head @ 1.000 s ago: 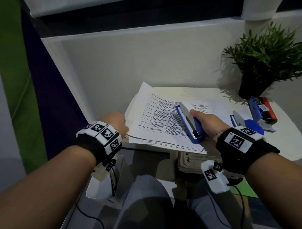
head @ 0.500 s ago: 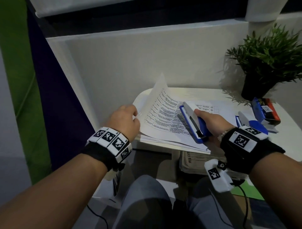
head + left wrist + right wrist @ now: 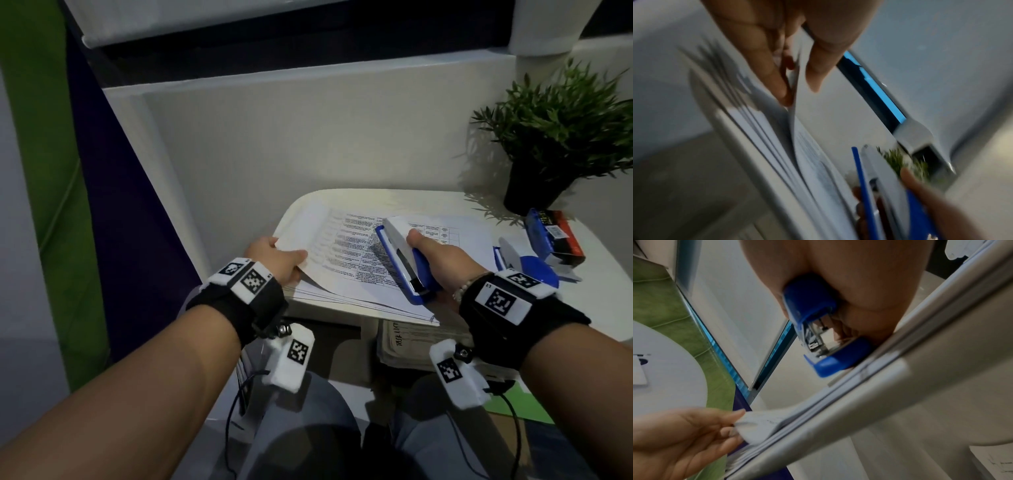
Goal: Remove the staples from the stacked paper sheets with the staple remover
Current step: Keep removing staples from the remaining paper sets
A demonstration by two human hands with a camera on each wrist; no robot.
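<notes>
The paper stack [image 3: 346, 263] lies on the white tabletop [image 3: 387, 198]. Its near edge runs along the tabletop's near edge, where the sheets fan out slightly. The stack's left edge reaches the tabletop's rounded left corner. The top sheet [image 3: 310, 228] is curled up off the stack at its left side. The left hand [image 3: 274, 260] has its grip closed on that sheet's edge, with the thumb on top and the fingers [image 3: 766, 68] beneath.

A blue-and-white stapler [image 3: 404, 255] sits on the right half of the stack, its blue base on the printed page and its nose pointing away. The right hand [image 3: 442, 260] grips its rear, thumb on the white upper arm, and the arm stands a little apart from the base. In the right wrist view the stapler's heel [image 3: 836, 360] is close to the stack's near edge.

Beyond the stack, a bare strip of tabletop runs to the wall. Just right of the stack lie a second blue stapler [image 3: 524, 270] and a staple box [image 3: 555, 240]. A potted plant [image 3: 561, 137] stands beyond them. Below the stack's near right corner, under the tabletop, is another pile of papers [image 3: 411, 342].
</notes>
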